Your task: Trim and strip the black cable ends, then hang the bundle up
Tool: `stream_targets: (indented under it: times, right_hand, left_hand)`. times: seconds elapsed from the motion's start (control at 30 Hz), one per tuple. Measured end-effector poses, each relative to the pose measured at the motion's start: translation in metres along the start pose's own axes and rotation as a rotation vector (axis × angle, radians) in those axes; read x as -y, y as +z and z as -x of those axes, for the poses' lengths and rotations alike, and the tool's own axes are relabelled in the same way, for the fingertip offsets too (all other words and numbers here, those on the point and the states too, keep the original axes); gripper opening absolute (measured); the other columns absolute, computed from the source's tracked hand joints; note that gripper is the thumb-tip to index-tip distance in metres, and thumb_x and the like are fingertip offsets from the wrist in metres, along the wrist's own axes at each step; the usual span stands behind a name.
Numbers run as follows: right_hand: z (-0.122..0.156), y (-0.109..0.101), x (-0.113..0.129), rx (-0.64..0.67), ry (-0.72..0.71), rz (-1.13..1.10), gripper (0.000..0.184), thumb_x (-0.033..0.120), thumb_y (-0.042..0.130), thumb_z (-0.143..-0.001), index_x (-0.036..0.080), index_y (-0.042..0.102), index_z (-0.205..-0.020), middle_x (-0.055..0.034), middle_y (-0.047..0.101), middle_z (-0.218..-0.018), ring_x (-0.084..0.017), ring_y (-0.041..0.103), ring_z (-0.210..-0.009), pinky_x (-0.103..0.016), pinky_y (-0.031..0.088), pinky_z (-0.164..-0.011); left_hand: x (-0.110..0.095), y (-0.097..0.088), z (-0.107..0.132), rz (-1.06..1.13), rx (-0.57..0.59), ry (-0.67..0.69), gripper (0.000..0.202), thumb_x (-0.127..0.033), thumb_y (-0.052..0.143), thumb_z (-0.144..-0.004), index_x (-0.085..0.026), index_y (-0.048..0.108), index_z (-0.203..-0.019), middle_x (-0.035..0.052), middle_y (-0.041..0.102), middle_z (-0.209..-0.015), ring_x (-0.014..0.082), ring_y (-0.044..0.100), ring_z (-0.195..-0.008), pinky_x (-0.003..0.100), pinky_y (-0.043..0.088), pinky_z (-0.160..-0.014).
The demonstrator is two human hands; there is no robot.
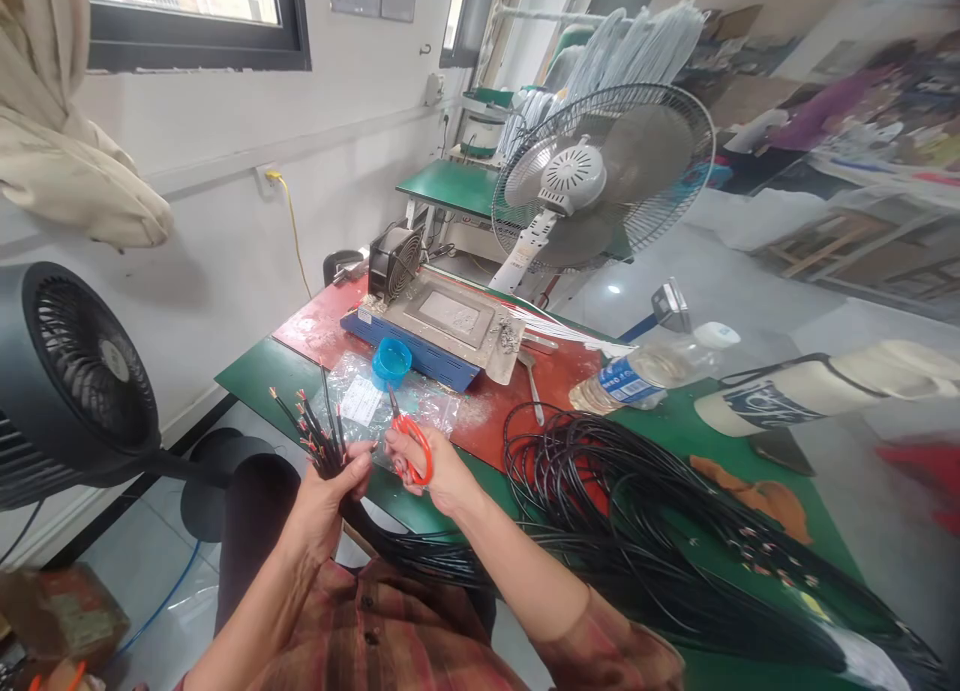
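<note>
Currently, a bunch of black cables (324, 457) is gripped in the L hand (339, 486), which is closed round it nr the ends; the stripped tips, copper & red showing, are pointed up & away from the body. From the fist the cables are led down & across to the R, under the R forearm, toward a big loose coil (577, 461) spread on the green tabletop (251, 371). Orange-handled scissors (420, 453) are held in the R hand (442, 473), fingers curled round the loops, blades pointed away from the body. R fingertips are held just beside the L thumb; whether a wire is pinched btw them can't be told.

Just beyond, a clear plastic bag (431, 408) w/ a paper label is laid partly over the red mat (484, 426), & a round blue tub (391, 362) is stood on it. Behind that, a blue-cased solder pot (409, 349) is placed, w/ a small black fan (395, 261) at its L end. Farther R, a spoon (534, 391), a labelled water btl (634, 376) & a white tumbler (780, 399) are seen.
</note>
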State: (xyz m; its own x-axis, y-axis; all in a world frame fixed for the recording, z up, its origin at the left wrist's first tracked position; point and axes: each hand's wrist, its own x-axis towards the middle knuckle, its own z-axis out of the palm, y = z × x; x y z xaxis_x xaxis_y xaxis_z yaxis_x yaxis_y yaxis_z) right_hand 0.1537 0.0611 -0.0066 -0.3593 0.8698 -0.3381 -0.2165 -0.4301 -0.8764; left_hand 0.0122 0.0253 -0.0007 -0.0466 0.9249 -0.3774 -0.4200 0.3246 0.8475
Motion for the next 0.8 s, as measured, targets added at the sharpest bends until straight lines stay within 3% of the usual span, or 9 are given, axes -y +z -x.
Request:
stream_targets:
  times: [0.17,0.33,0.43,0.5,0.63,0.8]
  right_hand:
    - [0.0,0.011,0.003,0.045,-0.001,-0.021,0.044,0.054,0.07,-0.063,0.014,0.052,-0.065,0.0067,0.043,-0.046,-0.003,0.034,-0.032,-0.015,0.02,-0.028]
    - [0.006,0.011,-0.009,-0.021,-0.201,0.206,0.034,0.045,0.068,-0.071,0.014,0.054,-0.067,0.0051,0.045,-0.049,-0.005,0.042,-0.041,-0.017,0.031,-0.039]
    - [0.008,0.013,-0.016,-0.036,-0.259,0.273,0.03,0.041,0.068,-0.072,0.014,0.056,-0.067,0.0038,0.048,-0.05,-0.006,0.043,-0.044,-0.017,0.032,-0.042]
    - [0.008,0.015,-0.017,-0.02,-0.219,0.182,0.032,0.042,0.069,-0.071,0.013,0.055,-0.066,0.0037,0.048,-0.05,-0.005,0.043,-0.042,-0.017,0.031,-0.04]
    - [0.005,0.016,-0.011,0.096,-0.007,-0.139,0.038,0.048,0.069,-0.068,0.014,0.05,-0.064,0.0056,0.045,-0.048,-0.004,0.036,-0.035,-0.016,0.026,-0.032]
    - [0.003,0.012,-0.001,0.153,0.033,-0.202,0.034,0.042,0.072,-0.065,0.013,0.054,-0.068,0.0055,0.046,-0.045,-0.005,0.036,-0.034,-0.016,0.024,-0.029]
  left_hand:
    - [-0.002,0.001,0.006,-0.033,0.031,0.035,0.021,-0.029,0.074,-0.066,-0.012,0.062,-0.069,-0.0024,0.046,-0.053,0.0075,0.038,-0.05,0.023,0.026,-0.05]
    - [0.001,0.0,0.007,-0.01,0.042,0.024,0.022,-0.03,0.07,-0.071,-0.012,0.059,-0.065,-0.0021,0.046,-0.057,0.0063,0.036,-0.049,0.022,0.025,-0.048]
    - [0.001,0.0,0.007,0.004,0.059,0.012,0.021,-0.029,0.067,-0.073,-0.011,0.058,-0.066,-0.0012,0.048,-0.06,0.0057,0.037,-0.049,0.021,0.025,-0.048]
    - [0.001,-0.001,0.006,0.007,0.069,0.01,0.022,-0.029,0.066,-0.074,-0.011,0.057,-0.065,-0.0013,0.048,-0.06,0.0051,0.037,-0.048,0.021,0.026,-0.047]
    - [0.001,-0.003,0.007,0.042,0.064,-0.024,0.024,-0.03,0.067,-0.074,-0.011,0.056,-0.062,-0.0015,0.049,-0.058,0.0045,0.037,-0.047,0.02,0.026,-0.046]
    - [0.0,-0.001,0.009,0.055,0.047,-0.051,0.024,-0.031,0.069,-0.071,-0.011,0.058,-0.067,-0.0013,0.05,-0.056,0.0046,0.037,-0.045,0.02,0.025,-0.046]
